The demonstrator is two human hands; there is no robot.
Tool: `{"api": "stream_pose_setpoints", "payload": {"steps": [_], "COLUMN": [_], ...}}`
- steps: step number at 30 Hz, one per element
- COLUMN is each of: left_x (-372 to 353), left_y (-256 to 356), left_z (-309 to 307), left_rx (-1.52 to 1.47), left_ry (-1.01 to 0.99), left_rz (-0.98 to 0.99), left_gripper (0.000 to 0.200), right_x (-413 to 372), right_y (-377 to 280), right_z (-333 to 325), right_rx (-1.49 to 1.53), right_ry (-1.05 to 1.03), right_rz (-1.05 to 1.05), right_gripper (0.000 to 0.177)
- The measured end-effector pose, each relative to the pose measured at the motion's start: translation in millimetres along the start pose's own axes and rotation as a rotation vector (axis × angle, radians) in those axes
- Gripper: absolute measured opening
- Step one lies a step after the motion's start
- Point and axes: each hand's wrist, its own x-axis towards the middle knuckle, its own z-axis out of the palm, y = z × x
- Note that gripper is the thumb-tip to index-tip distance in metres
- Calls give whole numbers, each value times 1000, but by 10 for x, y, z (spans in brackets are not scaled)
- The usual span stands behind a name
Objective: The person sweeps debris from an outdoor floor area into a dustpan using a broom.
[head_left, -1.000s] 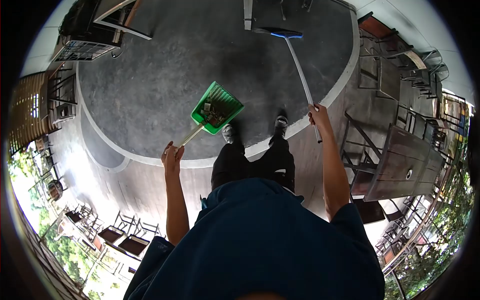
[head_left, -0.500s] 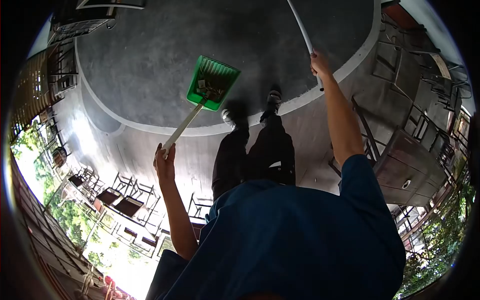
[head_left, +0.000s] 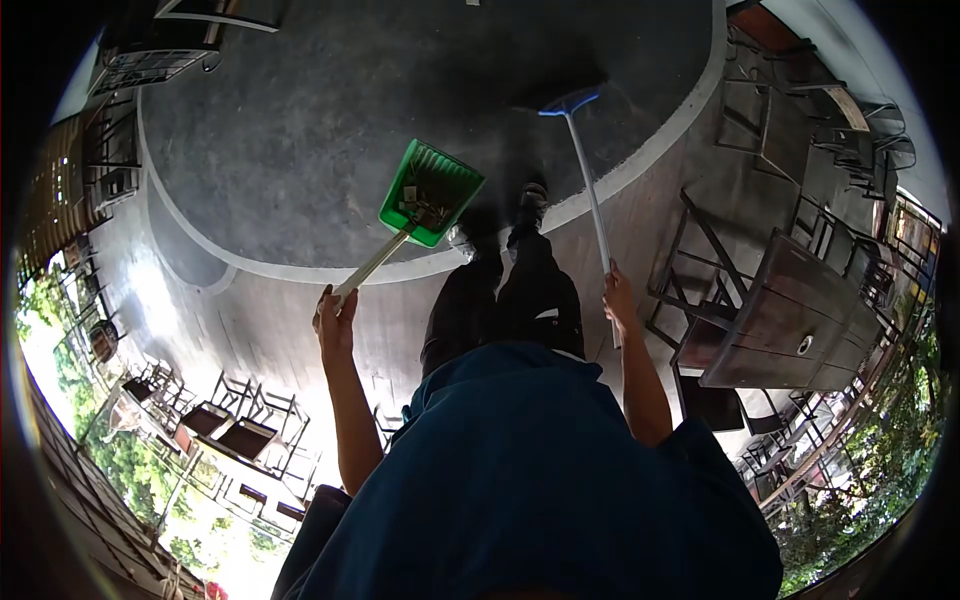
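Observation:
My left hand [head_left: 335, 315] is wrapped round the pale handle of a green dustpan [head_left: 399, 211], whose pan is on or just over the dark floor and holds several scraps of debris. In my right hand [head_left: 619, 298] is the grey stick of a broom [head_left: 588, 178]. Its blue-edged head with dark bristles, partly lost in shadow, is on the dark floor beyond my feet, to the right of the dustpan. My shoes [head_left: 527, 208] stand near a pale curved line, between the two tools.
A dark wooden table [head_left: 790, 325] stands close on my right, with chairs behind it. More chairs and desks [head_left: 245, 437] are at the lower left. A pale curved line [head_left: 330, 270] runs across the floor. A small light piece [head_left: 473, 3] lies at the far edge.
My right hand has drawn back and down toward my body, bringing the broom head into view. The dustpan, still in my left hand, sits slightly lower in the view.

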Motion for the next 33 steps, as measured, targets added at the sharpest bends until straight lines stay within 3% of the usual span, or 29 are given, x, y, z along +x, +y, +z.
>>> {"api": "stream_pose_setpoints", "payload": {"steps": [6,12,18,24,30,32,33], "left_x": [137,195,128,38,-51,-72,-67], "left_y": [75,99,136,72,-7,-42,-69], "left_z": [-186,-352,-382,-453,-325,-276,-246], "left_rx": [-5,43,65,34,43,48,47], "left_ry": [-79,-81,-37,-49,-19,-3,9], "left_rz": [-90,-42,-24,-3,12,6,2], "left_gripper": [44,44,44,45,45,44,43], "right_x": [-850,-1164,-555,145,-213,-174,-330], "right_y": [456,90,-301,-660,-28,815,924], "right_z": [290,360,275,43,24,104,82], "right_rx": [58,187,169,52,-141,-135,-135], "right_ry": [75,22,46,40,27,95,99], "right_rz": [1,111,-75,-6,96,-228,-227], "right_gripper": [40,41,42,41,40,38,38]}}
